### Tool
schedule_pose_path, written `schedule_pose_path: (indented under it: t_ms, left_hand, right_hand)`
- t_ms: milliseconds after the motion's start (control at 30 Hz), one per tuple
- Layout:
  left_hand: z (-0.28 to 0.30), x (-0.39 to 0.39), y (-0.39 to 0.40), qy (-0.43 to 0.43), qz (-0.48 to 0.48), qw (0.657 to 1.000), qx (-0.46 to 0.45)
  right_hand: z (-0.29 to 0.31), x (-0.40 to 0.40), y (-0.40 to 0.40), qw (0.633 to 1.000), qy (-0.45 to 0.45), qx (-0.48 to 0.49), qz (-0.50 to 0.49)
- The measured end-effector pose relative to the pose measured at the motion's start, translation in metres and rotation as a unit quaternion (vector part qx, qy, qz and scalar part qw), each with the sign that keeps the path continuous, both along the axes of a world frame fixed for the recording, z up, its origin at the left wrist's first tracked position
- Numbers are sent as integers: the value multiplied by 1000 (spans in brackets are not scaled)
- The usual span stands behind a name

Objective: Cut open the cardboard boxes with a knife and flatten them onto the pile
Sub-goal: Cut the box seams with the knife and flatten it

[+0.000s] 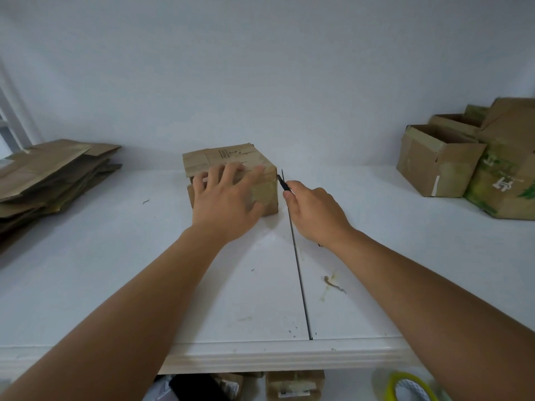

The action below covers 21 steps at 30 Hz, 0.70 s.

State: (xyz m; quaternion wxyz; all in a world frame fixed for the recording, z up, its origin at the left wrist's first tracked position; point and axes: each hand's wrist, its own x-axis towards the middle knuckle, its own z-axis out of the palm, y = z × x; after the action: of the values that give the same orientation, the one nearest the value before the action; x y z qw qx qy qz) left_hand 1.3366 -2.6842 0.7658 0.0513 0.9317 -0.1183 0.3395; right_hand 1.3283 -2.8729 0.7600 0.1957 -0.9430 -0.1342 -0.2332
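Left hand [228,204] flat on box [231,172] — right hand [315,214] grips knife [283,183].

We pressed our left hand [228,198], fingers spread, on top of a small closed brown cardboard box [231,172] on the white table [376,256], while our right hand [314,211] gripped a black-handled knife [283,183] just beside the box's right edge. A pile of flattened brown cardboard [49,180] lay at the far left, and open brown cardboard boxes [469,160] stood at the far right.
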Motion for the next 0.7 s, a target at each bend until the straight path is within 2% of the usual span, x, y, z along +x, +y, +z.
schedule_pose_path:
  t_ms: [167, 700]
  left_hand:
    - [-1, 1, 1, 1, -4, 1000, 5]
    - [-1, 1, 3, 15, -12, 1000, 12]
  right_hand:
    - [0, 0, -2, 1000, 5, 8, 2]
    - [2, 3, 11, 998, -21, -59, -22]
